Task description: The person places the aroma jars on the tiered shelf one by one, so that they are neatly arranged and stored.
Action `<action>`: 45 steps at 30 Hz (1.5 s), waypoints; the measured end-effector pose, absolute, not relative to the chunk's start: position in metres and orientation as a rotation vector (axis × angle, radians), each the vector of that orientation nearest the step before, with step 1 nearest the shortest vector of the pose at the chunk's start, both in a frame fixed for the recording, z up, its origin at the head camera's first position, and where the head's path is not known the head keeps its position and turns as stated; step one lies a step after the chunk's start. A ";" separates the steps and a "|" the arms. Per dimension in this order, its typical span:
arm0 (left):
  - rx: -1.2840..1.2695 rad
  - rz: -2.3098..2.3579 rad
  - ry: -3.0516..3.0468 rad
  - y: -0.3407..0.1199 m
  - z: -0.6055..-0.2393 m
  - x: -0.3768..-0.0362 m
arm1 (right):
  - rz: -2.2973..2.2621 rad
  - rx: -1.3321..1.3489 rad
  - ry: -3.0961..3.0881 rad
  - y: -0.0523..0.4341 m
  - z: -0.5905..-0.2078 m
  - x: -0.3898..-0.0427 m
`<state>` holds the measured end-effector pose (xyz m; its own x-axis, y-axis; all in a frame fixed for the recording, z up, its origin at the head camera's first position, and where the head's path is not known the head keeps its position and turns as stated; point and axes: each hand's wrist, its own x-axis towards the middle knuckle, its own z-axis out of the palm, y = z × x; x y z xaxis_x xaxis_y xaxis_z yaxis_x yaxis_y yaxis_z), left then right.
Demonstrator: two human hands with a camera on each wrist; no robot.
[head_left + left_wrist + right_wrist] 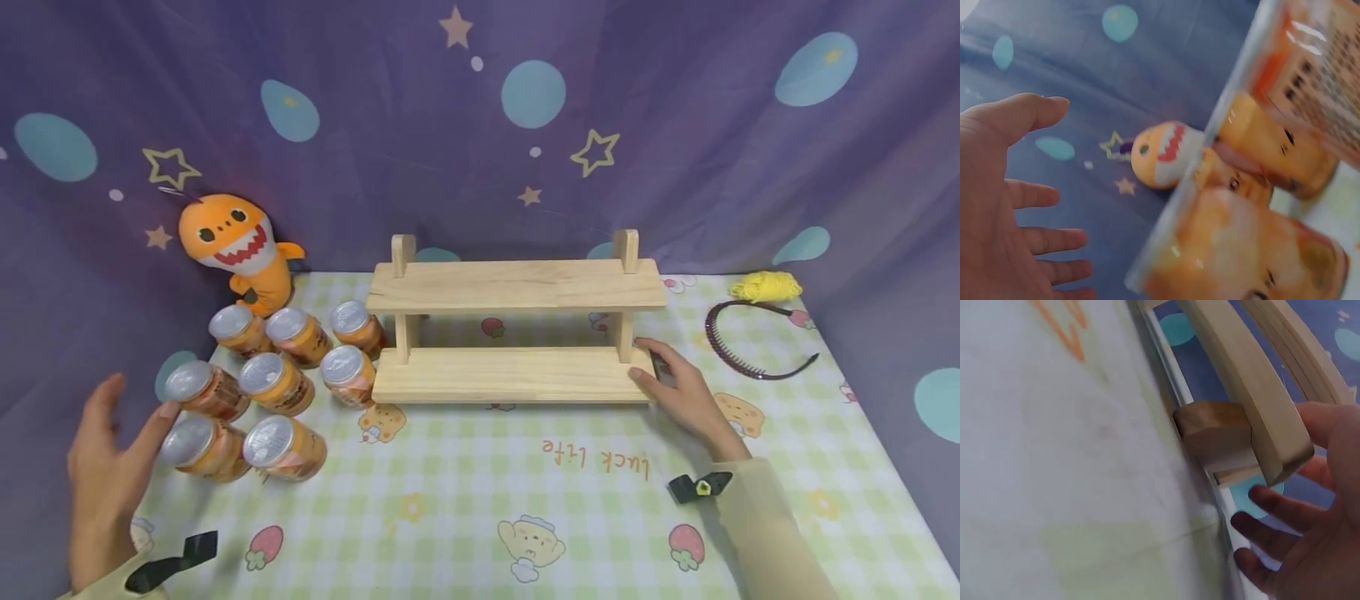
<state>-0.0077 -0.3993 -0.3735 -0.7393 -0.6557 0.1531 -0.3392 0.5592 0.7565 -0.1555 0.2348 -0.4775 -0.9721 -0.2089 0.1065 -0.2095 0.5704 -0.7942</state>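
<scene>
The left hand [112, 475] hangs near the table's left edge with fingers spread and relaxed, holding nothing; its fingertips are just beside the nearest cans [206, 390] in a cluster of eight orange cans lying on their sides with silver lids facing the viewer, and whether a fingertip touches one cannot be told. The left wrist view shows the same open palm [1004, 219] with the cans [1254, 250] close by and blurred. The right hand [686, 396] lies flat on the table [480, 500], fingers straight, thumb and fingertips against the right end of the wooden shelf's [513, 333] lower board; the right wrist view confirms loose fingers [1285, 512] beside that board's end [1254, 412], gripping nothing. The shelf stands upright at the table's middle, toward the back edge, the cans just beside its left end. A plush shark [240, 250] sits in the back left corner; a dark headband [750, 350] and yellow yarn [765, 286] lie near the back right corner.
</scene>
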 end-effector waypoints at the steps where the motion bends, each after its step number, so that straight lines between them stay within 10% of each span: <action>1: 0.820 -1.034 -2.366 -0.401 -0.377 -0.007 | 1.416 0.359 -2.783 0.236 -0.479 -0.155; 45: 0.555 -1.714 -1.672 -0.396 -0.467 0.003 | 1.811 0.334 -2.522 0.256 -0.505 -0.152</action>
<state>0.0029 -0.3960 -0.4666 -0.6848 -0.7131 0.1501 0.1680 0.0459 0.9847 -0.1517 0.2557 -0.5051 -0.9769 -0.1621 0.1393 -0.1837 0.3042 -0.9347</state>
